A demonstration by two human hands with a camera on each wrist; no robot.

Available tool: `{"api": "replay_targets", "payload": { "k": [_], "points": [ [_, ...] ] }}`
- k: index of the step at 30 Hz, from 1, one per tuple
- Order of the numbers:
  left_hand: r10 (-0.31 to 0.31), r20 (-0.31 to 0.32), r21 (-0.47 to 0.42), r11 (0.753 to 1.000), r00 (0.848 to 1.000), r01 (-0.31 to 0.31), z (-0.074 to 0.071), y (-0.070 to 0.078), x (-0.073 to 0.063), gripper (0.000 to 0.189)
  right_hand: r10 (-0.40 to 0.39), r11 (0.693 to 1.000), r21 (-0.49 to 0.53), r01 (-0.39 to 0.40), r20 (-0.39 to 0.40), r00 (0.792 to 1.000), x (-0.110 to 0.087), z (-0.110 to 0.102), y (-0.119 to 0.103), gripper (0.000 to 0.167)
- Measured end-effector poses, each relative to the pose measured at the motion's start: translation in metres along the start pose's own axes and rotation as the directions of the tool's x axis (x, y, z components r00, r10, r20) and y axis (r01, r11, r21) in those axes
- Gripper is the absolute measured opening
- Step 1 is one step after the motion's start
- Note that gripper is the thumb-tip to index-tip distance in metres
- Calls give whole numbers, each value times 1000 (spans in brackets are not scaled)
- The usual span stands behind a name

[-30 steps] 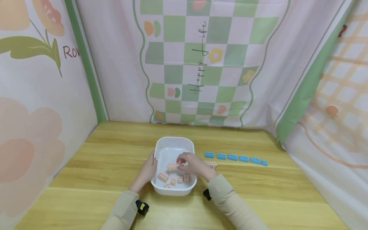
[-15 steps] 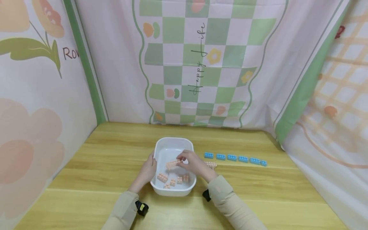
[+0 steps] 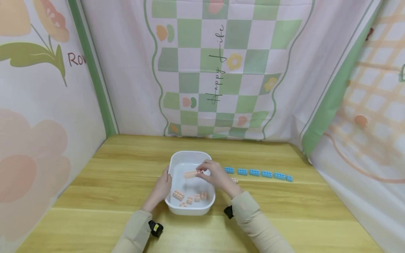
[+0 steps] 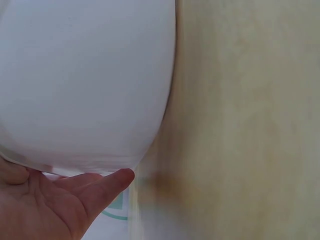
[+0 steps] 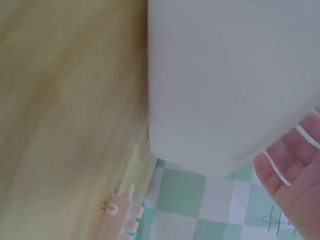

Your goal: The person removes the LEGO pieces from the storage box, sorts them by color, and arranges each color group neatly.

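Observation:
A white plastic tub [image 3: 190,211] sits on the wooden table, with several small peach building bricks [image 3: 178,195] lying in its near end. My left hand [image 3: 162,183] holds the tub's left wall at the rim; the left wrist view has its fingers [image 4: 107,190] against the outer wall. Thumb and fingertips of my right hand [image 3: 215,175] pinch one end of a long peach building brick [image 3: 191,174], raised over the inside of the tub. In the right wrist view the tub wall hides that brick, and only part of the right hand [image 5: 295,175] shows.
A row of blue bricks [image 3: 254,172] runs rightward across the table beyond the tub. Close to the tub's right side lies another peach piece [image 3: 234,180], partly covered by my right hand. Patterned curtains [image 3: 221,70] enclose the table at the back and sides.
My right hand has lifted the long peach brick up from among the others and carried it slightly away from me. The left hand stays at the tub's left side.

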State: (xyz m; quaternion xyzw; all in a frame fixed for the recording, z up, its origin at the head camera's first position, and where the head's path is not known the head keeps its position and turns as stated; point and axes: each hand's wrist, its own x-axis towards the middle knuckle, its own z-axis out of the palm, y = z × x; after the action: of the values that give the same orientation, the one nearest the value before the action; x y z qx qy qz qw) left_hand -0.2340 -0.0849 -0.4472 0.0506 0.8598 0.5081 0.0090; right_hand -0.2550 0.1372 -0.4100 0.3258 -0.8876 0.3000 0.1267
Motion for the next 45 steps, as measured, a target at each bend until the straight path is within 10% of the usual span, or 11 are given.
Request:
{"api": "replay_targets", "payload": {
  "k": [45],
  "points": [
    [29, -15, 47, 998, 999, -28, -6, 1, -2, 50, 167, 982, -64, -178, -143, 975, -42, -63, 44, 18]
  ]
}}
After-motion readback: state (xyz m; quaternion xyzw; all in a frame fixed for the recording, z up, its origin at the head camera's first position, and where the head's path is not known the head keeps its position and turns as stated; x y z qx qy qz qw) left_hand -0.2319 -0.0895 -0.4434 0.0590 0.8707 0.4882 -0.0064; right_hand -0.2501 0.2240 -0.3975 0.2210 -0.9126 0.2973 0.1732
